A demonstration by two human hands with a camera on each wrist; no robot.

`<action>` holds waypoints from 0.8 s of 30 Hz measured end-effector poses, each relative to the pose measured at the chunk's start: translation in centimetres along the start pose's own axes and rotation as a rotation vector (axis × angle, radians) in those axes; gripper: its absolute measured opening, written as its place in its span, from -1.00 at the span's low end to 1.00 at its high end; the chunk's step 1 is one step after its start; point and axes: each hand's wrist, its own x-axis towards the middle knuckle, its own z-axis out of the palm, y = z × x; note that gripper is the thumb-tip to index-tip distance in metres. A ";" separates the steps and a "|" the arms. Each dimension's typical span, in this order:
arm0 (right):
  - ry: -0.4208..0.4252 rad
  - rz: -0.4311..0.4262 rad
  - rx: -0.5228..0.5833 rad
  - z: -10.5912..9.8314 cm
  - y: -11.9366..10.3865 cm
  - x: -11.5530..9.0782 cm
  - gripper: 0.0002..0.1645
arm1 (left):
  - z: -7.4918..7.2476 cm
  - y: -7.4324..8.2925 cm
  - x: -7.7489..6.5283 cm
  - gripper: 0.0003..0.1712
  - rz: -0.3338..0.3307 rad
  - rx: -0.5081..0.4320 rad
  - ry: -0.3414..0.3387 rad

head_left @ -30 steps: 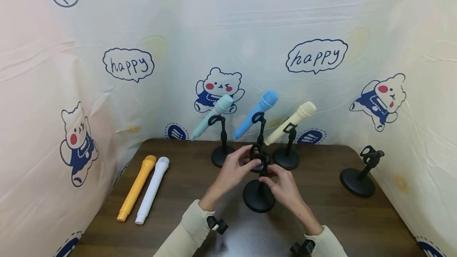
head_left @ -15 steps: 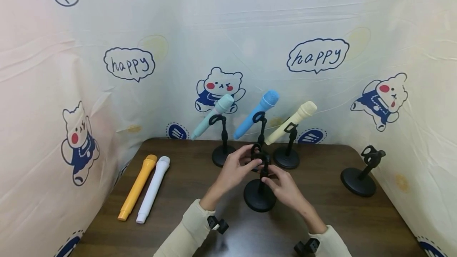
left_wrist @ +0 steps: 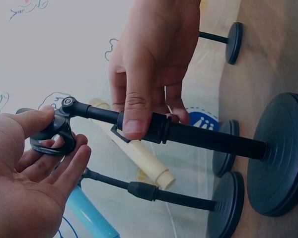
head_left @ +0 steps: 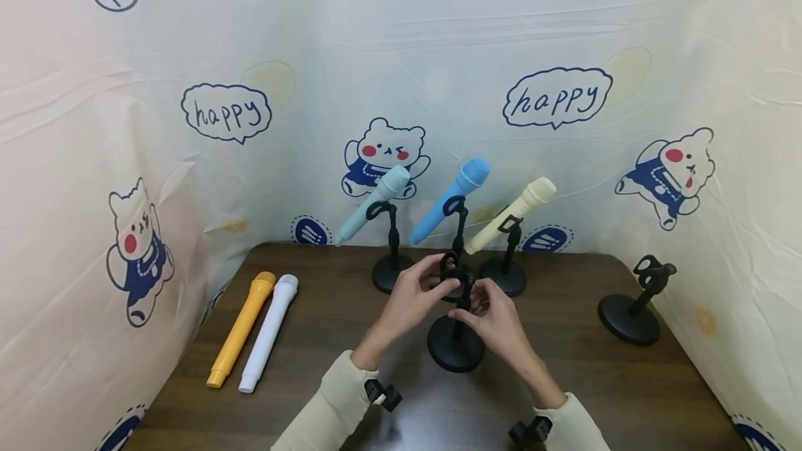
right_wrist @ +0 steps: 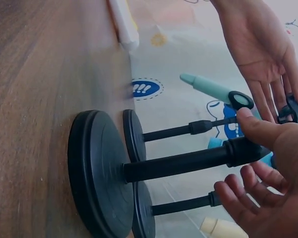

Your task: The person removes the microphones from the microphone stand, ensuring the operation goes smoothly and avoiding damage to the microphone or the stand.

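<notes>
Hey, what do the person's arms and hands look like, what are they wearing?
Cream sleeves cover the forearms, with a blocky black device at each wrist. The left hand and right hand are bare, without gloves.

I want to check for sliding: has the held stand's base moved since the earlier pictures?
No, in the head view the base keeps its place against the table.

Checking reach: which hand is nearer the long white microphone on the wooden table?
Left. In the head view, the left hand, at the top of the black round-based stand, is right of the white microphone; the right hand, at that stand's pole, is farther right.
</notes>
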 end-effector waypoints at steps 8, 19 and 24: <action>-0.057 -0.095 0.067 -0.7 0.3 -0.1 -0.64 | 0.0 0.0 -0.1 -0.54 -0.006 -0.014 0.000; -0.147 -0.131 0.126 -0.9 0.5 0.0 -0.60 | 0.0 0.0 -0.1 -0.55 -0.015 -0.014 -0.005; -0.108 -0.044 0.086 -0.6 0.2 0.1 -0.50 | 0.0 -0.2 -0.2 -0.54 -0.005 -0.002 -0.004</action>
